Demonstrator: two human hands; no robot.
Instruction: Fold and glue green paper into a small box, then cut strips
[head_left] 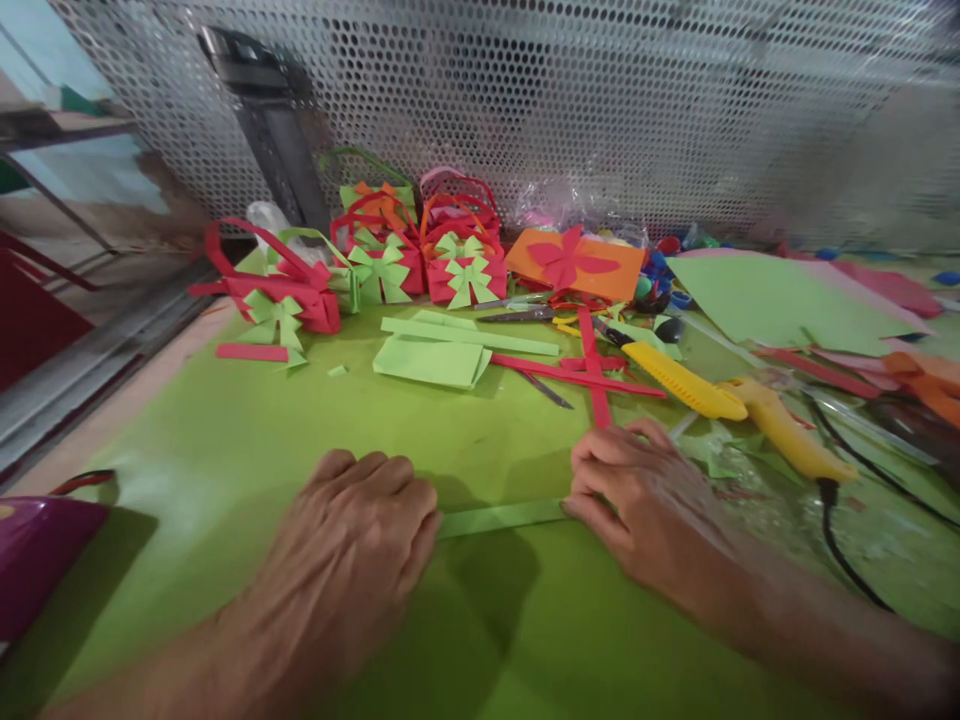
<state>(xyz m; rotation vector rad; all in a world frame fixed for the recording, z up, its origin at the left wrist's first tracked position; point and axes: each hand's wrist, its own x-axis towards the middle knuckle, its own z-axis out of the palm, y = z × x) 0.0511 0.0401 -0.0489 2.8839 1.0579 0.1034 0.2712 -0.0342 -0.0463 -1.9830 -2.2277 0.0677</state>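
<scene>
A narrow light green paper strip stretches between my two hands, just over the green tabletop. My left hand is closed, back of the hand up, on the strip's left end; its fingertips are hidden. At the right end, my right hand pinches the strip between thumb and fingers. Beyond the hands lie a folded light green paper piece and another green strip. Red paper strips cross each other just past my right hand.
Several small paper baskets with bows stand at the back. A yellow utility knife and a yellow glue gun with a black cord lie at right. Green paper sheets lie behind them. A purple object sits at left.
</scene>
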